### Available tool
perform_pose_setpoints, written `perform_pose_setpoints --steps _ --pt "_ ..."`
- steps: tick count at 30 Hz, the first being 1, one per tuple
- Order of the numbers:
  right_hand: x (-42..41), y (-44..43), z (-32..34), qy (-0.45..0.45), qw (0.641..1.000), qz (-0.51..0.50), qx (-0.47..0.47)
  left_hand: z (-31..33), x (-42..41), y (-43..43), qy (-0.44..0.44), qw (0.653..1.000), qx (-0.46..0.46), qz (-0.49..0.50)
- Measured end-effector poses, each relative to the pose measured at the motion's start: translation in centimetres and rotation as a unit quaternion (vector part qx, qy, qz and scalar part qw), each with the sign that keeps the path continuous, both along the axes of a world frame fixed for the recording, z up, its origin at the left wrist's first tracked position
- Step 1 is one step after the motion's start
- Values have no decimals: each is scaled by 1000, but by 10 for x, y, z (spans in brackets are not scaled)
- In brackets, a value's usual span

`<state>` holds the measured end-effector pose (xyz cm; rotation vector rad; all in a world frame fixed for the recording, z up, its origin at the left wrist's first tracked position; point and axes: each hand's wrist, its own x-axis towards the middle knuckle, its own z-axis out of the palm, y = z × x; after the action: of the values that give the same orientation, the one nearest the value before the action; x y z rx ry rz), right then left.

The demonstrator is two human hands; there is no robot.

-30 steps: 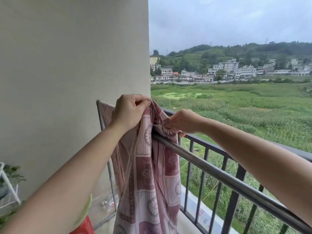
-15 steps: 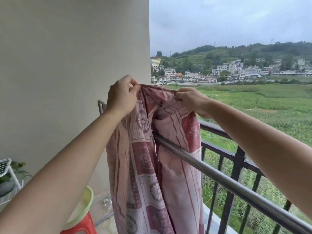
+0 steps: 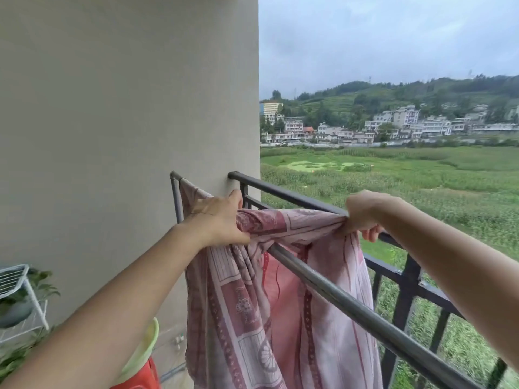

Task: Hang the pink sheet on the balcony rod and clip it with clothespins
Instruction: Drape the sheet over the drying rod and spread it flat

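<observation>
The pink patterned sheet (image 3: pixel 252 313) hangs over the shiny metal rod (image 3: pixel 356 307), which runs from the wall at upper left down to lower right. My left hand (image 3: pixel 219 217) grips a bunched fold of the sheet near the wall end. Further right along the rod, my right hand (image 3: pixel 365 211) pinches the sheet's top edge. Between the hands the cloth is stretched in a taut band just above the rod. Part of the sheet falls behind the rod, part in front. No clothespins are visible.
A black balcony railing (image 3: pixel 407 279) runs just beyond the rod. A beige wall (image 3: pixel 126 136) fills the left. At lower left are a white wire rack (image 3: pixel 19 284) with plants, and a green basin (image 3: pixel 143 349) on a red stool (image 3: pixel 140 379).
Both hands have come down from the raised position and spread apart. My right hand moved right along the rod, pulling the sheet's top edge out wider.
</observation>
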<state>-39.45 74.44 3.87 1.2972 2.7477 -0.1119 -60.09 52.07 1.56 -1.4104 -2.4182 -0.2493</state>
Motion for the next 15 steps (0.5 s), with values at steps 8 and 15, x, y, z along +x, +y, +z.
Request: perform_pose_setpoints --steps 8,15 --pt "-31 13 13 93 983 -8 -161 17 -58 3 -285 943 -67 -156" --pt "-100 10 43 393 905 -3 -160 37 -132 -12 -471 827 246 -185"
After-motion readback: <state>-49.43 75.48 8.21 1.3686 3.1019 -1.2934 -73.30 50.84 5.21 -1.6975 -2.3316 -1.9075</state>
